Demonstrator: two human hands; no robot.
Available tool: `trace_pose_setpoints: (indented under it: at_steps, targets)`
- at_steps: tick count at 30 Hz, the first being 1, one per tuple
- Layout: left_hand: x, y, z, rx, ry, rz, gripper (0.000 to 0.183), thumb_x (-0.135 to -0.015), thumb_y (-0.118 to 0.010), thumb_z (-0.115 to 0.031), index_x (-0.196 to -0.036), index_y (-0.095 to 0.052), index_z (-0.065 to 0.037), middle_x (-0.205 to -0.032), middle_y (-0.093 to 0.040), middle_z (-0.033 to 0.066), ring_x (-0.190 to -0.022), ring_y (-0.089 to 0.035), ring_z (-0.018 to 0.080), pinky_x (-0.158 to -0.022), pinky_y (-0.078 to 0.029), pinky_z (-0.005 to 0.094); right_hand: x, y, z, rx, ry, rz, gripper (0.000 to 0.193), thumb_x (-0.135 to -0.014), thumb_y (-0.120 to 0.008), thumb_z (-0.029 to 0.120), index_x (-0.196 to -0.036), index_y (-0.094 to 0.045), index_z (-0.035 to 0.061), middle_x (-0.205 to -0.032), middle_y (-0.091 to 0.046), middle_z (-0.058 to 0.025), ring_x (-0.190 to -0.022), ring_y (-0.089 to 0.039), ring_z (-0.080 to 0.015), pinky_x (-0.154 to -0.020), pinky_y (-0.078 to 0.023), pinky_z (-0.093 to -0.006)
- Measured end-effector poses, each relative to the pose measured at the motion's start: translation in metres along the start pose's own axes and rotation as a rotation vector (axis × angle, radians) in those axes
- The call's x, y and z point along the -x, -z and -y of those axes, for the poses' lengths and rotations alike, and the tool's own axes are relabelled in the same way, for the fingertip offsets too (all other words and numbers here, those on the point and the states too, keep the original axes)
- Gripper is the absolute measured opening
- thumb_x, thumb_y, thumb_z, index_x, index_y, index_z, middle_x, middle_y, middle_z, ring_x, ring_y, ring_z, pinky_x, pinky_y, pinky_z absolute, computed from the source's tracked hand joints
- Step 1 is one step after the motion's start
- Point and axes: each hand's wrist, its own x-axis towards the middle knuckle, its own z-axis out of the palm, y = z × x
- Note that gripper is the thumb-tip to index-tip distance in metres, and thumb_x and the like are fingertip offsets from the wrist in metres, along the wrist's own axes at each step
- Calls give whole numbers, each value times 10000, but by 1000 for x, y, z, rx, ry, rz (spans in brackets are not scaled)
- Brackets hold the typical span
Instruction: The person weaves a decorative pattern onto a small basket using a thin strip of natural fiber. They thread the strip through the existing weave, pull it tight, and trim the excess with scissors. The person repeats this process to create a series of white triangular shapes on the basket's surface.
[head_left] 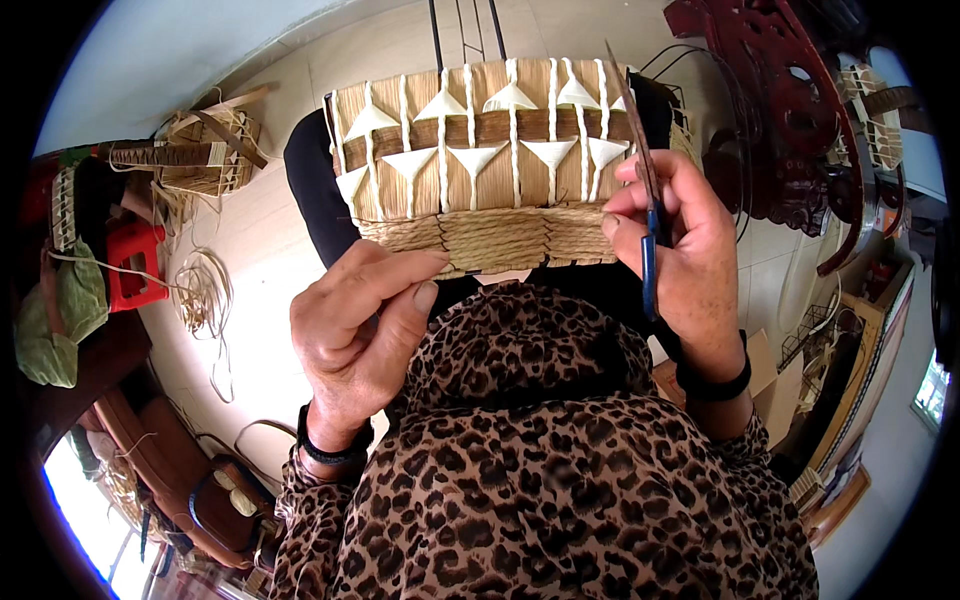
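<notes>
A woven straw basket (480, 185) lies across my lap, its wall pale tan with white twisted cords, white triangles and a brown band. Along its near side runs a strip of braided rope weave (495, 238). My left hand (350, 325) is beside the near left edge, its thumb and forefinger drawn together; whatever is between them is too small to make out. In my right hand (695, 250) is a pair of scissors (650, 265) with blue handles and long dark blades pointing away from me. The right thumb and fingertips are at the basket's right edge.
On the left are a red plastic stool (135, 265), a loose coil of straw strips (203, 295) and another woven basket (210, 150). Dark red carved furniture (750, 110) stands at the right. A cardboard box (778, 385) is beside my right arm.
</notes>
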Motion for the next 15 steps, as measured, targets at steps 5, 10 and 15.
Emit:
trace_pose_setpoints:
  at_steps: [5, 10, 15]
  targets:
    - [5, -5, 4, 31, 18, -27, 204, -815, -636, 80, -1003, -692, 26, -762, -620, 73, -596, -534, 98, -523, -400, 219, -2, 2, -5, 11, 52, -11, 311, -759, -676, 40, -1054, -576, 28, -828, -682, -29, -730, -618, -66, -684, -508, -239]
    - [1, -7, 4, 50, 54, -27, 209, -821, -632, 83, -1007, -696, 13, -746, -611, 59, -596, -535, 91, -516, -400, 217, -3, 4, -7, -23, 33, -9, 307, -763, -689, 44, -1050, -580, 31, -822, -671, -8, -718, -590, -46, -670, -489, -220]
    - [0, -8, 8, 32, 22, -37, 205, -824, -640, 73, -1010, -697, 9, -736, -607, 54, -591, -535, 90, -512, -406, 220, -3, 2, -6, -47, 19, -12, 293, -772, -703, 57, -1039, -584, 34, -806, -659, 8, -710, -572, -35, -661, -475, -210]
